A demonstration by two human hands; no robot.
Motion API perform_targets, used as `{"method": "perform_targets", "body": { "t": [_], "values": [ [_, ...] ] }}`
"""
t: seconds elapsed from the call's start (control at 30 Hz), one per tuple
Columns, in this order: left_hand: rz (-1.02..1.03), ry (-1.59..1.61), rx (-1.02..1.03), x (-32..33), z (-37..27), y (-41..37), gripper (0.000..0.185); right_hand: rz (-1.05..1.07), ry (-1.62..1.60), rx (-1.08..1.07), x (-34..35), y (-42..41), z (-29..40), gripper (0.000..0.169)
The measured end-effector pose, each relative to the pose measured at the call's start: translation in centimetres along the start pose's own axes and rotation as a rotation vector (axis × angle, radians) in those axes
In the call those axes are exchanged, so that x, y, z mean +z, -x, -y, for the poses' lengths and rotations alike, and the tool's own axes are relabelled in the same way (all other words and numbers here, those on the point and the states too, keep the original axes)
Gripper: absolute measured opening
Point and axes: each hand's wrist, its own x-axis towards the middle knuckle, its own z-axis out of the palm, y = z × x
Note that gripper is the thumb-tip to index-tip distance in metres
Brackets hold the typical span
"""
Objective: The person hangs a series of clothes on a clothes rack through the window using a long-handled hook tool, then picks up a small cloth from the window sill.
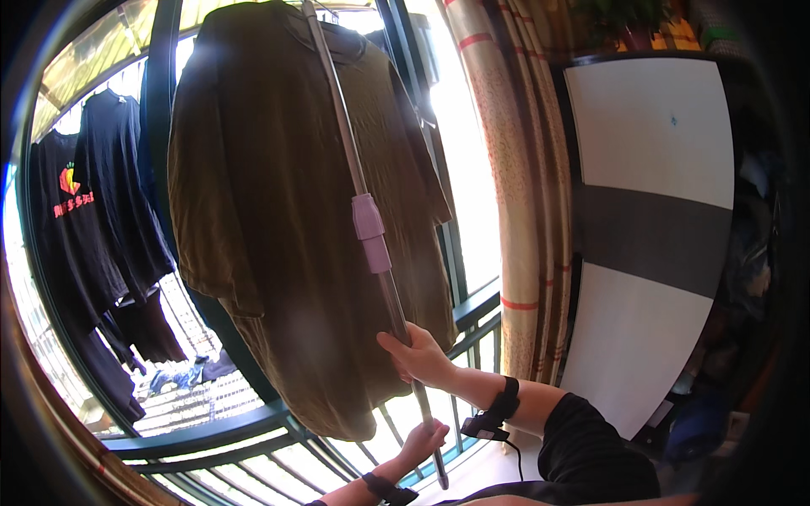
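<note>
Both of my hands grip a telescopic metal pole [343,120] with a pink plastic locking collar [369,231]. My right hand [421,357] wraps the shaft below the collar. Lower down, close to the pole's bottom end, my left hand [423,441] holds it too. A large olive-brown T-shirt [285,209] hangs just behind the pole, in front of the window. The pole's top reaches the shirt's neckline, where part of a hanger shows; whether the two are hooked together I cannot tell.
Dark shirts [114,190] hang outside at the left, beyond a dark green window frame [166,126]. A green railing [253,430] crosses below the olive shirt. Patterned curtains [516,190] and a white-and-grey cabinet [652,240] stand at the right. A strapped device [487,424] with a cable sits on my right forearm.
</note>
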Motion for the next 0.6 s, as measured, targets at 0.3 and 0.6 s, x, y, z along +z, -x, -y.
{"method": "perform_targets", "body": {
  "t": [0.3,0.6],
  "values": [
    [-0.055,0.082,0.126,-6.1,0.7,-7.2,0.025,0.033,-0.092,-0.066,-1.9,-9.1,0.8,0.03],
    [0.053,0.218,0.23,-5.9,2.1,-11.6,0.027,0.046,-0.217,0.034,-6.1,-12.2,0.1,0.03]
  ]
}}
